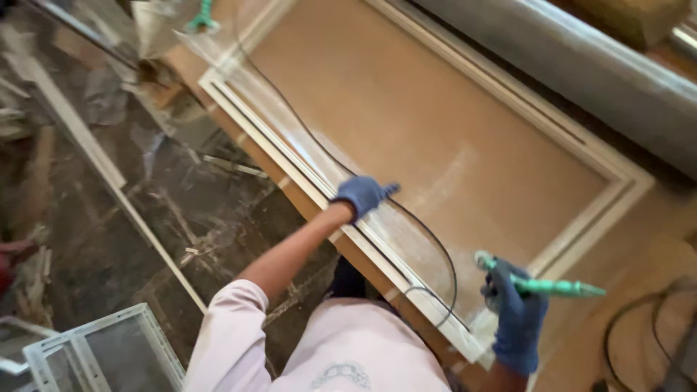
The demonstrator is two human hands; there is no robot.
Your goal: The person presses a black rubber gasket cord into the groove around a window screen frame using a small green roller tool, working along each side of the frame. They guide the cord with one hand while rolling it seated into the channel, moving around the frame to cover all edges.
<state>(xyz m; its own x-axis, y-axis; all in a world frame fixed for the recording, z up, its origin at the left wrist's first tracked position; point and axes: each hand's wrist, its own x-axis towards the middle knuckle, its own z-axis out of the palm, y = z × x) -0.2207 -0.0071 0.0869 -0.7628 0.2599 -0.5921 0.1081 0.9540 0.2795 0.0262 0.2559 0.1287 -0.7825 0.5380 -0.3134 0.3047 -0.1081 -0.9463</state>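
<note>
A large brown wooden panel [435,123] with white moulded trim lies flat in front of me. My left hand [361,194], in a blue glove, presses on the white trim [290,145] along the panel's left edge. My right hand [517,319], also in a blue glove, grips a green power tool [541,283] above the panel's near corner. A thin black cord [435,243] runs from the tool across the panel, past my left hand and up toward the far end.
Dark marble floor [181,210] with dust and wood scraps lies to the left. A white-framed glass piece [109,352] rests at bottom left. A grey rounded beam [581,65] runs along the top right. Dark cables [653,319] loop at bottom right.
</note>
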